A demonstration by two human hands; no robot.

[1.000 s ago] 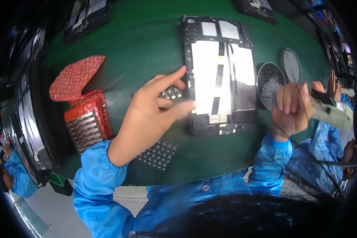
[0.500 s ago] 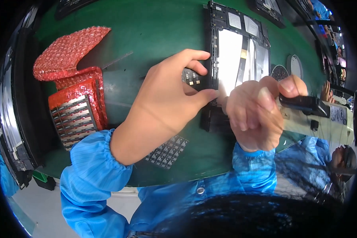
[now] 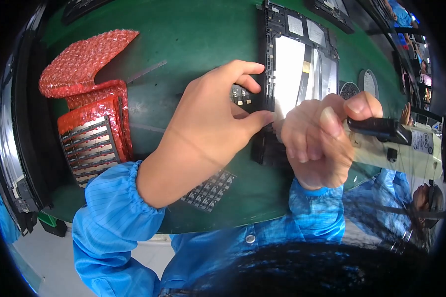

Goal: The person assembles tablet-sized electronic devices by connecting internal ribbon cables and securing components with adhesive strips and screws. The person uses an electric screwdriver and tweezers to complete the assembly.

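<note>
A black device frame point(image 3: 269, 54) with silvery-white panels stands at the upper middle of the green table. My left hand point(image 3: 203, 114) is beside its left edge, thumb and index finger apart, the fingertips at or close to that edge. Partly under this hand shows a small dark board point(image 3: 241, 96) with gold contacts. My right hand point(image 3: 319, 138) is over the frame's lower right, with curled fingers and the thumb near the index finger. Whatever it holds is hidden. Close to its fingertips is a black block-like piece point(image 3: 379, 129) against a cream-coloured body point(image 3: 406, 157) with a label.
On the left, red bubble wrap point(image 3: 89, 62) lies beside a red-wrapped stack of component strips point(image 3: 91, 148). A grid of small parts point(image 3: 209, 192) is under my left forearm. Two round dishes point(image 3: 368, 84) stand at the right. Dark panels point(image 3: 22, 123) line the left edge.
Both hands keep nearly the same pose at the frame. The view has shifted slightly, so the red wrap sits a little further left.
</note>
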